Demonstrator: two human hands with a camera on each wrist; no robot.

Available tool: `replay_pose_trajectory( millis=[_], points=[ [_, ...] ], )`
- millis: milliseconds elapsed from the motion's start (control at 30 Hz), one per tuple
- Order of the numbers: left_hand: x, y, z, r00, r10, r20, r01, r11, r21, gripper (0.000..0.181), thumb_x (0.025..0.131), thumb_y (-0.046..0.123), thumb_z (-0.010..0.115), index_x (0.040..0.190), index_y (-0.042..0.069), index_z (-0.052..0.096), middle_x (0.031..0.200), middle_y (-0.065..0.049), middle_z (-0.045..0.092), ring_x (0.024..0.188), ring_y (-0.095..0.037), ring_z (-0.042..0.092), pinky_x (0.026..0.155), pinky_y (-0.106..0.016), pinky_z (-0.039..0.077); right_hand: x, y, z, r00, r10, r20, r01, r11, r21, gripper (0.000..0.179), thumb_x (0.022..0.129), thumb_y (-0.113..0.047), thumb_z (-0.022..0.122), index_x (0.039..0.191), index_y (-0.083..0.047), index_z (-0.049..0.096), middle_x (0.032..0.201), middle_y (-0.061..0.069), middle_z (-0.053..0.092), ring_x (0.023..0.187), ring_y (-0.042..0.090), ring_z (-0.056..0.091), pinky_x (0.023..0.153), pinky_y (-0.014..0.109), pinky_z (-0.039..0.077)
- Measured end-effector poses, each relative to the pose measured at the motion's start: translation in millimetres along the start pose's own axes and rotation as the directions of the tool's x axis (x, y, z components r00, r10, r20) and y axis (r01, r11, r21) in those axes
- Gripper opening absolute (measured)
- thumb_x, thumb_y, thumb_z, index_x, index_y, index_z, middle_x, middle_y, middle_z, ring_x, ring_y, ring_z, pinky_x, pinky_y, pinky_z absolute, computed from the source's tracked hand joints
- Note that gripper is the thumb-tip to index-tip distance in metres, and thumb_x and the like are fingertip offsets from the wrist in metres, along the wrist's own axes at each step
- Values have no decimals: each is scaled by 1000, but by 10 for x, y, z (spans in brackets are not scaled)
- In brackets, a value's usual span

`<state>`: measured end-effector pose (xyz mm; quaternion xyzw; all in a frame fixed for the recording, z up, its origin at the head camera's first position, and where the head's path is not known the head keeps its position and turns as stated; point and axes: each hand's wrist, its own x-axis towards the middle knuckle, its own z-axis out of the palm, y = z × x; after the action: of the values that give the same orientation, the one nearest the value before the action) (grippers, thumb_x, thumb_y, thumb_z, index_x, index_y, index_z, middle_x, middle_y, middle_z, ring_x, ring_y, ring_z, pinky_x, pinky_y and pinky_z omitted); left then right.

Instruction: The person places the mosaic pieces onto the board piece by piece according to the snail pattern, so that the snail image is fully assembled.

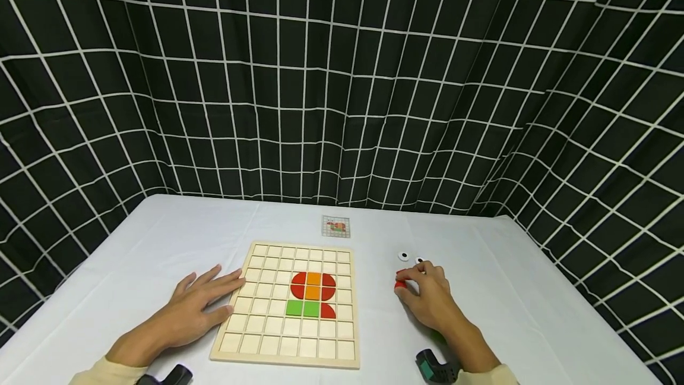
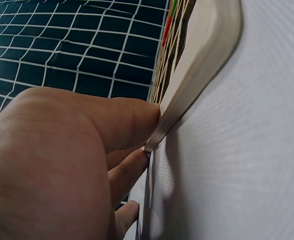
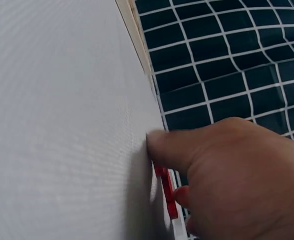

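A pale wooden grid board [image 1: 291, 330] lies on the table with red quarter-round tiles [image 1: 328, 312], orange square tiles [image 1: 313, 293] and green square tiles [image 1: 294, 308] set in its cells. My left hand [image 1: 195, 308] rests at the board's left edge, fingers spread and nearly straight; its thumb touches the frame in the left wrist view. To the right of the board, my right hand [image 1: 430, 296] pinches at a red tile [image 1: 399, 283] between thumb and index finger. More red tiles [image 3: 169, 192] show by the fingers in the right wrist view.
Two white discs with black centres [image 1: 403, 256] lie just beyond the right hand. A small picture card [image 1: 335, 226] lies behind the board. Something green [image 1: 437, 336] is partly hidden under the right wrist. A black cloth with white grid lines [image 1: 299, 88] surrounds the white table [image 1: 203, 218].
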<state>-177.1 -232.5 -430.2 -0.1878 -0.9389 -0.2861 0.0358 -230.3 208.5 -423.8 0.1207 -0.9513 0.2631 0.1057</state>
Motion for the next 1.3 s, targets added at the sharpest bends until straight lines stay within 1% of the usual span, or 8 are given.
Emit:
replay_pose_trajectory(
  millis=[100,233,467,833,967,1100,1200,1300],
  points=[
    [1,4,4,1000,-9,0,9,1000,-3,44,91,25,63,135,16,59,146,-4,45,139,-41,21,106,-63,1,-6,4,6,1000,2,-8,-2,1000,-6,19,82,-18,78,100,-17,73,102,1,53,96,23,42,80,44,34],
    [2,8,1,1000,-12,5,12,1000,-4,45,91,25,63,135,15,59,146,-5,45,139,-42,21,106,-64,1,-20,-5,4,1000,4,-8,-4,1000,-8,20,80,-14,77,99,-18,73,99,0,54,95,22,43,79,43,35],
    [7,-4,-7,1000,2,-5,-2,1000,7,45,91,23,63,135,14,59,145,-5,46,139,-42,22,106,-64,2,-26,-23,-5,1000,-1,9,2,1000,-21,14,81,-13,77,88,-21,68,100,-1,54,97,23,44,81,44,37],
    [-1,0,5,1000,-1,-5,1,1000,2,45,91,22,63,134,12,59,145,-5,46,139,-42,22,106,-63,2,-30,-47,-10,999,-13,32,15,998,-53,15,81,-16,78,92,-14,68,100,1,60,100,24,50,91,47,39],
    [-1,4,1,1000,-3,-3,3,1000,-1,44,91,22,63,134,13,59,146,-5,45,139,-42,21,106,-63,1,-30,-53,-10,999,-13,34,15,999,-49,14,81,-15,78,89,-14,67,96,-1,59,98,24,51,89,46,41],
    [-5,-1,5,1000,-3,-7,3,1000,-1,44,91,22,63,134,12,59,145,-5,46,139,-42,21,106,-63,2,-16,-56,1,999,-32,25,33,998,-50,17,81,-14,78,93,-10,68,92,-3,59,88,17,53,81,40,46],
    [-4,-1,3,1000,1,-8,-1,1000,-3,44,91,22,63,134,13,59,145,-4,46,139,-42,22,106,-63,2,-10,-71,6,998,-63,-8,62,997,-50,22,81,-13,79,100,-6,70,91,-2,60,81,13,52,74,37,48],
    [-4,-1,3,1000,12,-7,-12,1000,-7,44,92,24,63,134,13,59,145,-4,46,139,-42,22,105,-64,3,-14,-98,6,993,-105,-57,102,994,-41,27,79,-11,80,103,-5,71,91,-3,61,80,12,53,72,36,48]
  ],
)
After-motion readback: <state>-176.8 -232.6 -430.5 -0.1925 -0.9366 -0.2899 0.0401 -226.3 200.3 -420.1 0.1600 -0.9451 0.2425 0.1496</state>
